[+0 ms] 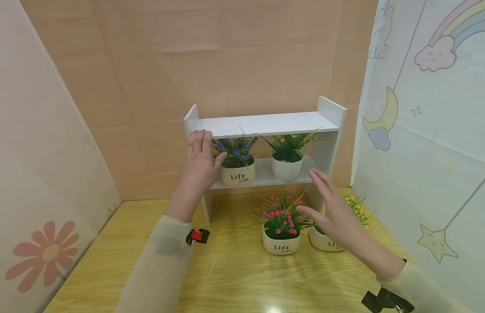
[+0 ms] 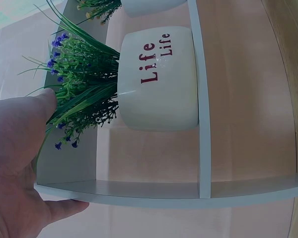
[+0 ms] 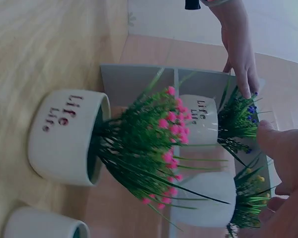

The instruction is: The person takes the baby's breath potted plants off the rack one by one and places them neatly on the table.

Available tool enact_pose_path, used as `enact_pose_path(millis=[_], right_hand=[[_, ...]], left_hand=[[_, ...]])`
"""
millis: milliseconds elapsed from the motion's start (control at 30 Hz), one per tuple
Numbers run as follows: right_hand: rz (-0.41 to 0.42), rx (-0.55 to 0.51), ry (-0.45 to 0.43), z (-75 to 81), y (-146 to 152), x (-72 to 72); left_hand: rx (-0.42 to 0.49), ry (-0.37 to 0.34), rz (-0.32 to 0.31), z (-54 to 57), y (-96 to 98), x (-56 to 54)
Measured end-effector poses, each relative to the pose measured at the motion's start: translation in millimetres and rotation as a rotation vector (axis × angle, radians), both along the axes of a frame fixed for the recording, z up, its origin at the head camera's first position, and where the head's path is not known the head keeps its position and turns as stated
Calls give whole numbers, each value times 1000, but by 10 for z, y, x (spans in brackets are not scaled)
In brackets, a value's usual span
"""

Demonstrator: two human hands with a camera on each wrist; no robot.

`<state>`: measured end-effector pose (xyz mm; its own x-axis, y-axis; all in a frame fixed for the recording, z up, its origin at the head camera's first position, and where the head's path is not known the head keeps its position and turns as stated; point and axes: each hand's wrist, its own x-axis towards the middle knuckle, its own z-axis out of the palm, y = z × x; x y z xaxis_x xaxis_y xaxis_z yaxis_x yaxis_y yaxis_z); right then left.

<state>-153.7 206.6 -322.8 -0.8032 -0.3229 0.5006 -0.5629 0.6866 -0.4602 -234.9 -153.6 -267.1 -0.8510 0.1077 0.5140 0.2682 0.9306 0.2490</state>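
Observation:
A white two-tier shelf (image 1: 266,124) stands at the back of the table. My left hand (image 1: 198,163) rests at its upper left corner, fingers extended onto the top board's edge, thumb apart to the right. Just beside that thumb, a cream "Life" pot with purple flowers (image 1: 238,174) sits on the middle board, left of a white pot with yellow flowers (image 1: 287,169). My right hand (image 1: 338,215) hovers with fingers spread and holds nothing. Below it on the table are a "Life" pot with pink flowers (image 1: 281,241) and another yellow-flowered pot (image 1: 324,240), which the hand partly hides.
The wooden table (image 1: 121,256) carries the shelf and the two front pots. A plain tan backdrop (image 1: 148,87) hangs behind the shelf. Patterned white walls stand at both sides, the right one (image 1: 426,174) close to the yellow-flowered pot on the table.

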Motion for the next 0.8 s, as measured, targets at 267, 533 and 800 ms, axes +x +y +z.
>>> enact_pose_path(millis=[267, 533, 800], right_hand=[[41, 25, 150, 287, 40, -164], [17, 63, 295, 515, 81, -275], [-15, 71, 392, 767, 120, -404]], left_hand=[[-4, -11, 8, 2, 9, 0], [-10, -9, 16, 7, 18, 16], [-10, -9, 23, 19, 29, 40]])
